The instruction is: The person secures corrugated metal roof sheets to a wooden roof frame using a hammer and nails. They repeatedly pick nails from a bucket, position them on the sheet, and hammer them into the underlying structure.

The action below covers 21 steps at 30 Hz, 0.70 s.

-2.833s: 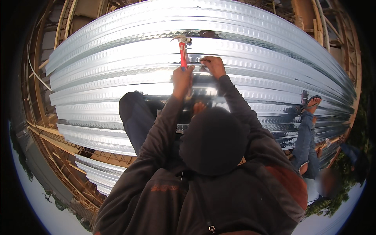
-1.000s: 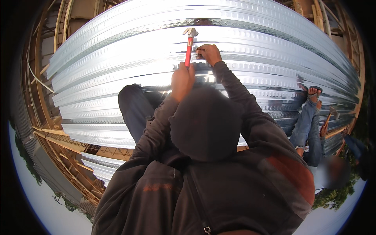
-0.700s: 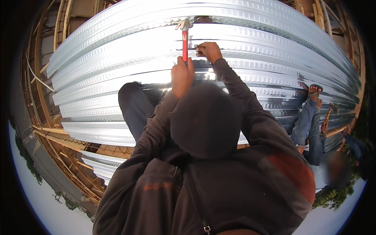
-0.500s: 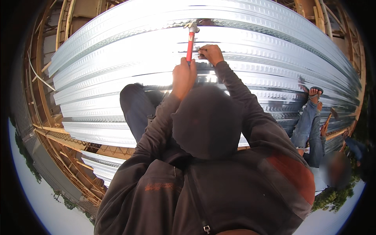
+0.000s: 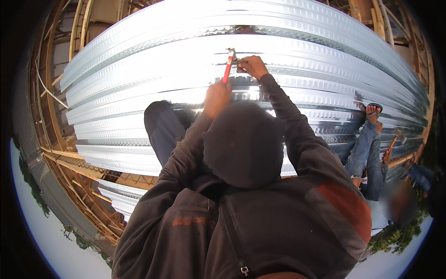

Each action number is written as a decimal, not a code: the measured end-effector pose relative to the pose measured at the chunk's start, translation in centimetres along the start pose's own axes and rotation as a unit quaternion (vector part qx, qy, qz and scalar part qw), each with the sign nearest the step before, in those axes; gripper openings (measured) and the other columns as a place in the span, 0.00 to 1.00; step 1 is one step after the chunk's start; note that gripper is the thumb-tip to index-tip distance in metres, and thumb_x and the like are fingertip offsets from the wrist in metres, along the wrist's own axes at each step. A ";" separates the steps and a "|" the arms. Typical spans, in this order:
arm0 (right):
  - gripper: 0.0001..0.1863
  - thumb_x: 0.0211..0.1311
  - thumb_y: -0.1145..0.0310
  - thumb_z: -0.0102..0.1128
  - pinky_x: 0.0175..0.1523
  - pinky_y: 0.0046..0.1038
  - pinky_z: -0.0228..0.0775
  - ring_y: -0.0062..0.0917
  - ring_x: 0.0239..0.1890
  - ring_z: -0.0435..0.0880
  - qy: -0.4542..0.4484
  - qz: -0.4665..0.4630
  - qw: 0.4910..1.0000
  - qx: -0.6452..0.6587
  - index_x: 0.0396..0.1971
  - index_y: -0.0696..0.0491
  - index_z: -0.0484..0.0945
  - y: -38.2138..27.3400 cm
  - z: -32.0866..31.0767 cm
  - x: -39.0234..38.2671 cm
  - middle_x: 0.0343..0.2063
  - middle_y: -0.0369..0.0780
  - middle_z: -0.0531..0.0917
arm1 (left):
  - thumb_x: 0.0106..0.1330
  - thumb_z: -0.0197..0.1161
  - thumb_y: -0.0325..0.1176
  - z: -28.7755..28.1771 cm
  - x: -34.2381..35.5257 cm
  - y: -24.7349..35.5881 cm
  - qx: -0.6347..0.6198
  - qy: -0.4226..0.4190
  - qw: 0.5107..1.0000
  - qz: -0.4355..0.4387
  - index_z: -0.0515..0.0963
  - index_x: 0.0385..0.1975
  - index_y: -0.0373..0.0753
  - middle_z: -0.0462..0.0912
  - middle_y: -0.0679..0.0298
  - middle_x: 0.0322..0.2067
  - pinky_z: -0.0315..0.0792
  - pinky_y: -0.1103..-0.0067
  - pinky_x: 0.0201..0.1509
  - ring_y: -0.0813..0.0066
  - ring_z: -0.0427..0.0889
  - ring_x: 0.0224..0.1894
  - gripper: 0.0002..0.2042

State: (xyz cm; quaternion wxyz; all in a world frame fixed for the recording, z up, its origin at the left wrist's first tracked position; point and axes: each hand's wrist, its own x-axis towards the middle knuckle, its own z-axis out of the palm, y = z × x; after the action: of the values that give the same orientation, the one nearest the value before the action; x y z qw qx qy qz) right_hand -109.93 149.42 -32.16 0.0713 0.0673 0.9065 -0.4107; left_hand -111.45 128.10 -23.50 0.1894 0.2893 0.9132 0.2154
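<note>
My left hand (image 5: pixel 217 98) is wrapped round the handle of a claw hammer (image 5: pixel 227 72) with a red shaft and a metal head. The hammer head is just left of the fingertips of my right hand (image 5: pixel 253 67). That hand is closed in a pinch near the metal surface; a small dark thing shows at its fingertips, too small to name. Under both hands lies the shiny ribbed metal sheeting (image 5: pixel 125 88), with glare washing out its middle. Whether the hammer touches anything cannot be made out.
My bent leg (image 5: pixel 160 130) rests on the sheeting at left. At right a co-worker in jeans (image 5: pixel 360 153) sits with a sandalled foot (image 5: pixel 373 109) on the metal, holding another hammer (image 5: pixel 394 140). Wooden framing (image 5: pixel 74 162) borders the sheets, with gaps between the timbers.
The hammer in my left hand has come down and back, its head moving from beyond my right hand to beside its fingertips. The co-worker's hammer has changed its tilt.
</note>
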 end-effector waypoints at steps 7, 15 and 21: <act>0.14 0.59 0.65 0.63 0.45 0.27 0.79 0.30 0.32 0.89 -0.001 -0.006 1.000 -0.011 0.38 0.59 0.88 0.8 0.2 -0.1 0.31 0.44 0.89 | 0.72 0.55 0.43 -3.3 1.0 5.5 -0.024 0.025 0.987 -0.158 0.74 0.34 0.31 0.81 0.41 0.23 0.77 0.53 0.36 0.40 0.84 0.29 0.17; 0.12 0.61 0.64 0.62 0.46 0.32 0.77 0.35 0.35 0.87 0.114 0.028 0.992 0.054 0.39 0.53 0.88 3.0 -1.3 -2.1 0.33 0.44 0.88 | 0.73 0.52 0.44 -5.8 2.3 7.8 -0.105 0.053 0.978 -0.169 0.74 0.43 0.31 0.82 0.40 0.27 0.75 0.54 0.43 0.37 0.82 0.35 0.18; 0.13 0.65 0.66 0.60 0.45 0.38 0.75 0.42 0.36 0.83 0.328 0.130 0.935 0.024 0.45 0.54 0.85 5.1 -5.1 -7.0 0.33 0.46 0.83 | 0.73 0.53 0.44 0.1 1.7 1.5 -0.005 -0.054 0.993 -0.109 0.71 0.36 0.31 0.83 0.43 0.26 0.78 0.56 0.38 0.38 0.83 0.31 0.18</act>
State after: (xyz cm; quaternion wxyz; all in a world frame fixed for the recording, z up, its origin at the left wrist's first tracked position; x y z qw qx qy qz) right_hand -102.49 156.13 -31.27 -0.1793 0.3170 0.8526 -0.3748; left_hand -112.01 130.24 -23.15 0.2626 0.1985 0.9267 0.1816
